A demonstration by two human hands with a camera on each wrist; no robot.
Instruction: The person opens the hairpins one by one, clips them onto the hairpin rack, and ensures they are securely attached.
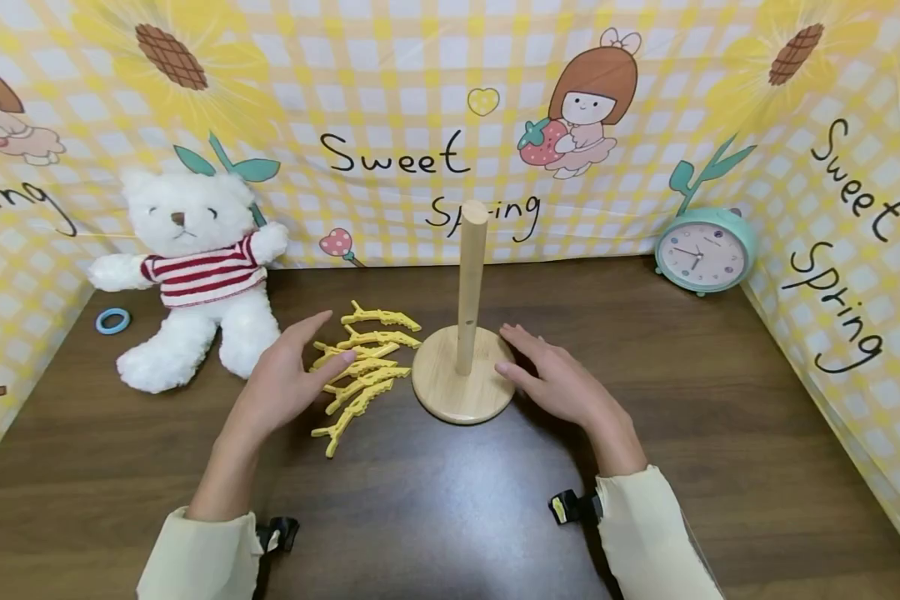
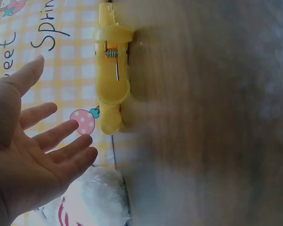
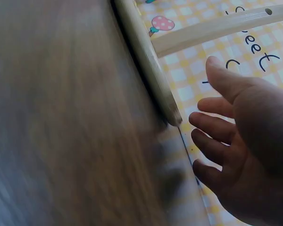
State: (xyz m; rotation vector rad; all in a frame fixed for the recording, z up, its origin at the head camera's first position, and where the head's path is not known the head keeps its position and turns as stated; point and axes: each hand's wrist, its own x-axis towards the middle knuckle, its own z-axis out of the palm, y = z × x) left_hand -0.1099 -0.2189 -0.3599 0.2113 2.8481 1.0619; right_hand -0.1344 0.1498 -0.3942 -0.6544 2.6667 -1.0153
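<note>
A wooden stand with a round base point(image 1: 461, 404) and an upright pole point(image 1: 472, 283) stands mid-table. Left of it lie several yellow plastic spring clips point(image 1: 378, 317) with forked ends; a metal coil shows on one clip point(image 2: 112, 70) in the left wrist view. My left hand point(image 1: 277, 379) hovers at the clips' left side, fingers spread and holding nothing. At the right edge of the base is my right hand point(image 1: 558, 379), fingers extended and thumb by the rim. The right wrist view shows this hand point(image 3: 245, 136) with bare fingers beside the base point(image 3: 153, 70).
A white teddy bear point(image 1: 202, 275) in a striped shirt sits at the back left, with a blue ring point(image 1: 112, 321) beside it. A mint alarm clock point(image 1: 705, 252) stands at the back right. Checked cloth point(image 1: 390, 75) walls the table's back and sides.
</note>
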